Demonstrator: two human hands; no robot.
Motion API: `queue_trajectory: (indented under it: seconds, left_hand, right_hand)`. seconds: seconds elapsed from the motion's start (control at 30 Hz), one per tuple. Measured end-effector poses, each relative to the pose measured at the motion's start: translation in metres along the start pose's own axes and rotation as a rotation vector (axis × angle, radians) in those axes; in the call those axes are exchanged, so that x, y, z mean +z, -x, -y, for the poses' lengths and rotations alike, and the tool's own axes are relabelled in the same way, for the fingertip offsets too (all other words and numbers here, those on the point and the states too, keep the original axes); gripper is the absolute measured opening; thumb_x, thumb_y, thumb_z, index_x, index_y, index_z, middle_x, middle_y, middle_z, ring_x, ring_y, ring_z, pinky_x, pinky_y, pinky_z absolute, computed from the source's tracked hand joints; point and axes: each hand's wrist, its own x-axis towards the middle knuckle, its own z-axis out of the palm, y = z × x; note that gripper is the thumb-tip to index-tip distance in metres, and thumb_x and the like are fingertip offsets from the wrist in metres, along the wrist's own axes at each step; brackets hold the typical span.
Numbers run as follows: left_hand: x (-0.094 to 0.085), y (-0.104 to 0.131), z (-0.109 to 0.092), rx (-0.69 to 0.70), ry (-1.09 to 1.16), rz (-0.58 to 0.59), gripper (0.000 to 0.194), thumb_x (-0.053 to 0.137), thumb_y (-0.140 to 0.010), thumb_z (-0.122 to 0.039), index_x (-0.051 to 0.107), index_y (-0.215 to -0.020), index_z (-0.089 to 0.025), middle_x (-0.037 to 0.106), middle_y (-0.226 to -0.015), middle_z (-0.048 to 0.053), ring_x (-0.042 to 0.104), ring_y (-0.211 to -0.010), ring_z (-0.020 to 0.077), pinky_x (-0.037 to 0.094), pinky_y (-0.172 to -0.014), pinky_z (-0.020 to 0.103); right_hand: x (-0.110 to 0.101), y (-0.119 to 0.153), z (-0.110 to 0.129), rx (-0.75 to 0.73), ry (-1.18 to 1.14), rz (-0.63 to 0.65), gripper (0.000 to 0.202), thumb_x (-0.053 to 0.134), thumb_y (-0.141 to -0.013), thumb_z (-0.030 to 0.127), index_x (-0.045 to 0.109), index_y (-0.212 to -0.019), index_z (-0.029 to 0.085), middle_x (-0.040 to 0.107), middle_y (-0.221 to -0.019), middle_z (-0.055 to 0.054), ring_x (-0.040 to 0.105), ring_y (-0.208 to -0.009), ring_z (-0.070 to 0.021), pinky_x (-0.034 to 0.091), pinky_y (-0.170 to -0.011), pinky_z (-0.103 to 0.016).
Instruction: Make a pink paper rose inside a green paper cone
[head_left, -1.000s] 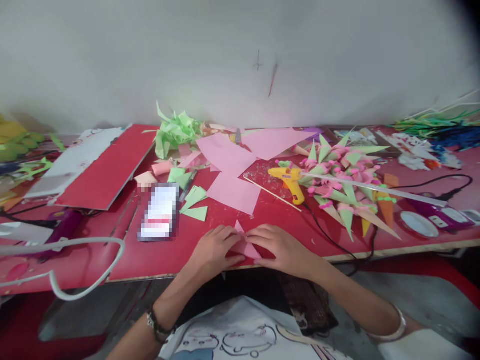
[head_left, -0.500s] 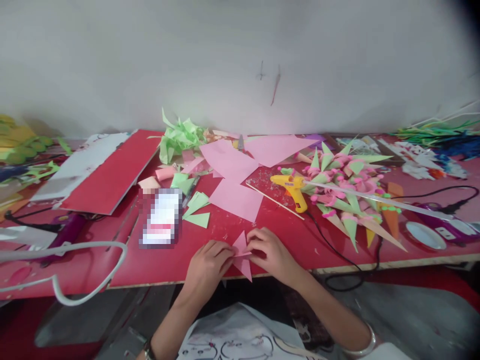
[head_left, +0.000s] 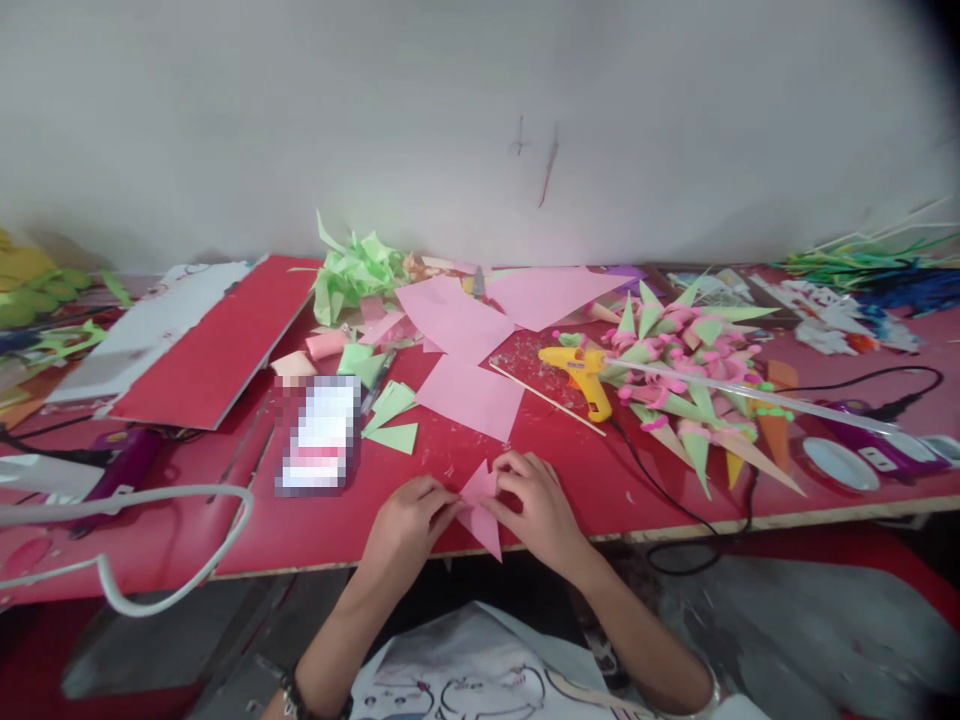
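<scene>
A small piece of folded pink paper [head_left: 481, 513] is held between my two hands at the front edge of the red table. My left hand [head_left: 409, 525] pinches its left side between thumb and fingers. On the other side, my right hand [head_left: 538, 510] grips it with thumb and forefinger, the remaining fingers curled. One pointed corner sticks up between the hands and another points down toward me. Just beyond lies a larger pink sheet [head_left: 471, 395]. Cut green paper pieces [head_left: 394, 420] rest to the left of it.
A yellow glue gun [head_left: 581, 375] with a long clear stick lies right of centre, its black cord trailing over the edge. Behind it is a pile of pink and green paper cones [head_left: 697, 365]. A blurred phone [head_left: 319, 435], a red board [head_left: 217, 345] and a white curved tube [head_left: 251, 510] are leftward.
The pink paper's creased flap, which stood out between my hands, now lies flatter. Both hands still pinch it in nearly the same place. The view has shifted slightly.
</scene>
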Motion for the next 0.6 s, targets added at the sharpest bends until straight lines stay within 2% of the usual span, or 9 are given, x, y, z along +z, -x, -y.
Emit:
queue_trajectory:
  seconds: [0.13, 0.3, 0.6]
  left_hand:
    - [0.0, 0.0, 0.001, -0.032, -0.069, -0.035, 0.017, 0.047, -0.081, -0.027, 0.06, -0.073, -0.019, 0.062, -0.072, 0.001, 0.056, -0.065, 0.0142, 0.041, -0.062, 0.029]
    - [0.0, 0.0, -0.005, -0.096, -0.135, -0.053, 0.024, 0.044, -0.082, -0.03, 0.053, -0.063, -0.017, 0.058, -0.062, -0.001, 0.052, -0.056, 0.0123, 0.034, -0.059, 0.029]
    - [-0.003, -0.003, -0.007, -0.103, -0.181, 0.018, 0.022, 0.041, -0.083, -0.028, 0.047, -0.064, -0.017, 0.053, -0.057, -0.003, 0.048, -0.053, 0.0109, 0.029, -0.057, 0.026]
  right_hand:
    - [0.002, -0.001, 0.001, 0.027, -0.006, -0.005, 0.017, 0.054, -0.076, 0.029, 0.048, -0.063, 0.019, 0.055, -0.085, -0.001, 0.047, -0.077, -0.0152, 0.037, -0.071, -0.031]
    - [0.008, -0.002, 0.003, 0.091, -0.023, -0.028, 0.018, 0.057, -0.073, 0.024, 0.045, -0.06, 0.019, 0.054, -0.081, 0.0, 0.047, -0.074, -0.0157, 0.037, -0.07, -0.032]
    - [0.012, 0.001, 0.003, 0.12, 0.045, -0.042, 0.017, 0.05, -0.071, 0.01, 0.043, -0.058, 0.019, 0.052, -0.078, -0.002, 0.045, -0.072, -0.0166, 0.038, -0.067, -0.031]
